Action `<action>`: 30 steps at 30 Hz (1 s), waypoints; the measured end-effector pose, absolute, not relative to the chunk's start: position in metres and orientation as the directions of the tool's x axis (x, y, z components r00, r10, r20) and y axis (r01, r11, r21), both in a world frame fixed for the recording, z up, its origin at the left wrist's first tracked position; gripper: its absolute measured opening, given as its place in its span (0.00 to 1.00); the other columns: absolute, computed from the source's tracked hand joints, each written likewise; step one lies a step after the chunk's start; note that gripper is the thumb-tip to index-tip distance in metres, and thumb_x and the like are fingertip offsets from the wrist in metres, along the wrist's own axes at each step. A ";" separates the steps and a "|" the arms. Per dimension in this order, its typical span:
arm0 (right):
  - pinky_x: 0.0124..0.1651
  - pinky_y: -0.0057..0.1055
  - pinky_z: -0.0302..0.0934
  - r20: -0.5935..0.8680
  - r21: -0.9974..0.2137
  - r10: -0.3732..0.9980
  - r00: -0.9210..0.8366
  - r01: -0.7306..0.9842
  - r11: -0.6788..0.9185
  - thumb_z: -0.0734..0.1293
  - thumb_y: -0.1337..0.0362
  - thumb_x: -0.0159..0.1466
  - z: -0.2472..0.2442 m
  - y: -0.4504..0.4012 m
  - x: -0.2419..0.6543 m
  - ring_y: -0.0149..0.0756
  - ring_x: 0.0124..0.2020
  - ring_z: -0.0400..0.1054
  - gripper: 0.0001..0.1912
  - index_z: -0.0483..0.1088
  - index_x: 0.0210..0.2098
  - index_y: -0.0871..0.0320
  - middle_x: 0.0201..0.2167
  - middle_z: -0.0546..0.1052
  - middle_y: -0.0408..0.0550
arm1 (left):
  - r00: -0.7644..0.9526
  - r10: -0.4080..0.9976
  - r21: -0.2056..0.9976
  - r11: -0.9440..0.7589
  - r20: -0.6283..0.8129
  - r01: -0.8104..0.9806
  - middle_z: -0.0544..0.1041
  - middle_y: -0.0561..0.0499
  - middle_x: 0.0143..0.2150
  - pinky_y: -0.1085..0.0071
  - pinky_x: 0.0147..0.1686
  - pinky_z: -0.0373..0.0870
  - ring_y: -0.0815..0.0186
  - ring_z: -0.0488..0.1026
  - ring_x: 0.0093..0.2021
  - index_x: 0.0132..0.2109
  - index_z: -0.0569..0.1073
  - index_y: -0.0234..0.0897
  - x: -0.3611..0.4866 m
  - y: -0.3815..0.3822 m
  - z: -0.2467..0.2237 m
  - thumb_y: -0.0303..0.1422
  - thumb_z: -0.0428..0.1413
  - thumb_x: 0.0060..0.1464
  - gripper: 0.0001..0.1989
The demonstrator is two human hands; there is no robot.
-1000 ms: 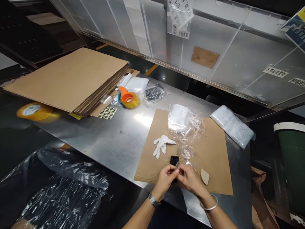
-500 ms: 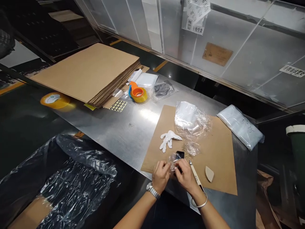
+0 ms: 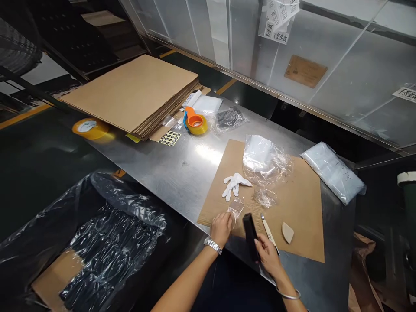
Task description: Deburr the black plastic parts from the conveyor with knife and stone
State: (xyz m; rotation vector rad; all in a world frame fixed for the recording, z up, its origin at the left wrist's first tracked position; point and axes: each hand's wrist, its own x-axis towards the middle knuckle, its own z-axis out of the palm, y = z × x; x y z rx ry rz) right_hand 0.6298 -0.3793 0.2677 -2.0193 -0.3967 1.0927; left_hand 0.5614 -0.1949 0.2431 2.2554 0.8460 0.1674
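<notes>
Head view: left hand (image 3: 221,229) curling nearly closed, pinching small clear bag (image 3: 236,208), thin and crinkled, over near edge of brown cardboard (image 3: 305,208). Right hand (image 3: 269,256) half closing, fingers gripping long black object (image 3: 250,236), smooth, boxy, tilting beside pale-handled knife (image 3: 268,232). Wrinkled white glove (image 3: 234,184) lying beyond, soft-looking; beige wedge (image 3: 287,232) resting at right. Glossy clear bag (image 3: 264,162) holding something white. Black plastic liner (image 3: 55,216), lower left, holding shiny dark packets (image 3: 107,255) and cardboard piece (image 3: 60,277).

A segmented silver watch (image 3: 213,245) and a slim silver bangle (image 3: 288,295) encircle the wrists.
</notes>
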 end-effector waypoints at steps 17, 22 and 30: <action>0.28 0.30 0.57 -0.378 -0.627 0.506 0.775 0.188 -0.756 0.57 0.56 0.61 0.251 -0.374 0.610 0.40 0.23 0.69 0.19 0.66 0.46 0.62 0.20 0.72 0.49 | 0.892 0.434 0.656 -0.637 -0.129 0.405 0.74 0.43 0.31 0.62 0.39 0.61 0.58 0.69 0.37 0.38 0.73 0.35 0.560 -0.237 0.263 0.28 0.44 0.55 0.13; 0.30 0.31 0.58 -0.305 -0.598 0.545 0.781 0.289 -0.748 0.54 0.59 0.63 0.263 -0.367 0.621 0.41 0.28 0.71 0.21 0.60 0.53 0.64 0.25 0.75 0.51 | 0.913 0.397 0.652 -0.670 -0.090 0.355 0.72 0.45 0.27 0.65 0.36 0.61 0.60 0.67 0.32 0.36 0.73 0.37 0.552 -0.248 0.288 0.28 0.46 0.53 0.11; 0.26 0.28 0.50 -0.294 -0.566 0.683 0.669 0.454 -0.688 0.55 0.59 0.63 0.305 -0.347 0.622 0.37 0.22 0.67 0.15 0.70 0.29 0.56 0.17 0.70 0.48 | 0.805 0.567 0.780 -0.419 -0.175 0.465 0.72 0.46 0.28 0.64 0.38 0.60 0.60 0.67 0.32 0.36 0.75 0.39 0.509 -0.252 0.327 0.28 0.47 0.51 0.12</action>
